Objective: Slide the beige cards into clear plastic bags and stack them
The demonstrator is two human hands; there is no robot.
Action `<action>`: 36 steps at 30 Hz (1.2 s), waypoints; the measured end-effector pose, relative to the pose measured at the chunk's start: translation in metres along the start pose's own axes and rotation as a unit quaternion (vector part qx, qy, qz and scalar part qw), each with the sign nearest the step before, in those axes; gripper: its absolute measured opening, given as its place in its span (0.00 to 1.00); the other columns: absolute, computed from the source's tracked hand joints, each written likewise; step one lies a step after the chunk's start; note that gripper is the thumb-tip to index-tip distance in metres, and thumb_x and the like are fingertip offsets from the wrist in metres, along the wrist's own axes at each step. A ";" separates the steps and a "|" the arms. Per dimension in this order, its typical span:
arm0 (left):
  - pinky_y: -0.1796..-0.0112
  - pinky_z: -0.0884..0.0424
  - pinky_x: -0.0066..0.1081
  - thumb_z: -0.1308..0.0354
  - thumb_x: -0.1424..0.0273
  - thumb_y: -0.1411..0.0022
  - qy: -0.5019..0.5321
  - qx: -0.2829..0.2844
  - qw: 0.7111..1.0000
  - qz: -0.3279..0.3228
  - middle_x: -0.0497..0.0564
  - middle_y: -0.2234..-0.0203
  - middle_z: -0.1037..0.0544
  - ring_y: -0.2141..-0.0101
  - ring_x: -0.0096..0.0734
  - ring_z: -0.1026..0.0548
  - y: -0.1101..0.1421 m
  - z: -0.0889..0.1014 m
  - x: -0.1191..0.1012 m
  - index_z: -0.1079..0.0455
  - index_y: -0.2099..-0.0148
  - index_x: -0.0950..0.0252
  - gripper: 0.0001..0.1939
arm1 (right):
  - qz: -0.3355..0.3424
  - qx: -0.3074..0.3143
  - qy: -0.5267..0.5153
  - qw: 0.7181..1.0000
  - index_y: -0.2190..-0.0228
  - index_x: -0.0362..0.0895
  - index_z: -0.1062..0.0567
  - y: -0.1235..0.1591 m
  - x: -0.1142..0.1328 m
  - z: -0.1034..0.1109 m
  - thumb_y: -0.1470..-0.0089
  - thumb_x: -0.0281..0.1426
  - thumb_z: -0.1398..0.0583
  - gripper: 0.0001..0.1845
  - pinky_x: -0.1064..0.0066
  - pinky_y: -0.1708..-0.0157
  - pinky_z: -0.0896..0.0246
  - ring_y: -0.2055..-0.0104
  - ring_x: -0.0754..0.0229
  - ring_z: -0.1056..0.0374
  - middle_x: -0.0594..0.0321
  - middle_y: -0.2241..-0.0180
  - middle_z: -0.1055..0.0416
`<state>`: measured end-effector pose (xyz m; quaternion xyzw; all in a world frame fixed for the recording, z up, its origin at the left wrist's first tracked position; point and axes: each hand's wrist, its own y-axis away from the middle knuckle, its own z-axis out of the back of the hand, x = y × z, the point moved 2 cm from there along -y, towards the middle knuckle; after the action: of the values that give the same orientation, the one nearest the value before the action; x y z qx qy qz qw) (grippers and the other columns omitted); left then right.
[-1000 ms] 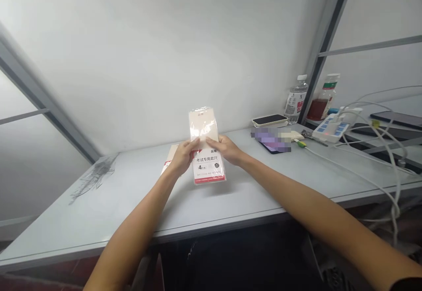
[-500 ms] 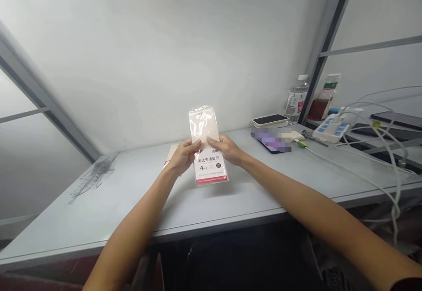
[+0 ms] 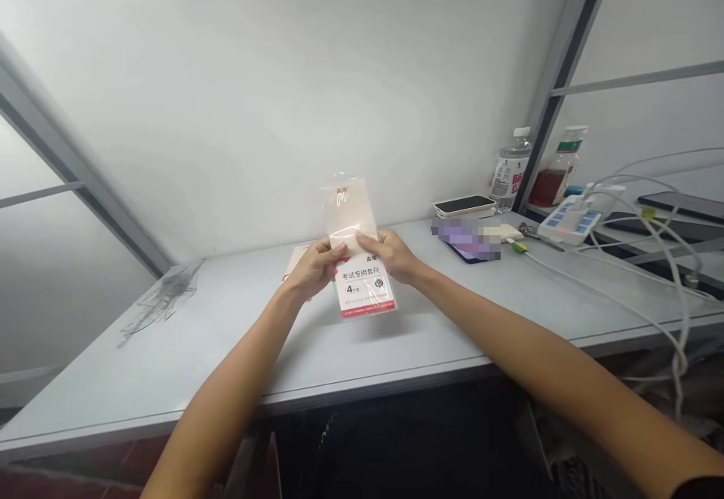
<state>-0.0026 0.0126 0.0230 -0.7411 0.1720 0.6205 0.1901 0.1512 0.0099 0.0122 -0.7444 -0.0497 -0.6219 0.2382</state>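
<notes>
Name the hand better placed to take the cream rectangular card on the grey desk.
Left hand, likely: nearer the cream card than the right hand is, though both grip a clear plastic packet.

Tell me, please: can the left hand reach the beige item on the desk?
Probably yes, once free: the left hand helps grip the clear packet, but the beige item shows just beyond that hand, nothing visible between.

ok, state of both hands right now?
Left hand: closed, holding the left edge of the clear packet, thumb on its front.
Right hand: closed, holding the packet's right edge, thumb also on the front.
</notes>
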 end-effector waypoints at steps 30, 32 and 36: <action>0.76 0.34 0.26 0.38 0.59 0.50 -0.003 -0.025 1.000 -0.001 0.49 0.80 0.29 0.79 0.25 0.31 0.001 -0.002 -0.001 0.32 0.71 0.68 0.16 | 0.028 0.022 0.018 0.999 0.76 0.40 0.27 0.001 0.002 -0.002 0.52 0.48 0.42 0.23 0.72 0.78 0.38 0.77 0.61 0.31 0.61 0.78 0.28; 0.75 0.34 0.27 0.38 0.59 0.50 -0.003 -0.013 1.000 0.003 0.49 0.80 0.28 0.79 0.25 0.31 0.001 -0.003 0.000 0.31 0.70 0.68 0.16 | 0.027 0.025 0.022 0.999 0.77 0.40 0.27 0.001 0.001 -0.002 0.51 0.48 0.42 0.23 0.73 0.78 0.38 0.77 0.61 0.32 0.61 0.79 0.28; 0.75 0.34 0.28 0.38 0.60 0.51 -0.015 0.002 1.000 0.004 0.50 0.79 0.28 0.79 0.26 0.30 0.001 -0.004 0.000 0.29 0.67 0.70 0.16 | 0.022 0.036 0.015 0.999 0.75 0.39 0.26 0.001 -0.001 -0.002 0.51 0.48 0.42 0.23 0.72 0.78 0.38 0.77 0.61 0.31 0.60 0.78 0.28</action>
<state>0.0002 0.0094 0.0236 -0.7303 0.1737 0.6323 0.1916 0.1494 0.0079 0.0112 -0.7270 -0.0519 -0.6250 0.2794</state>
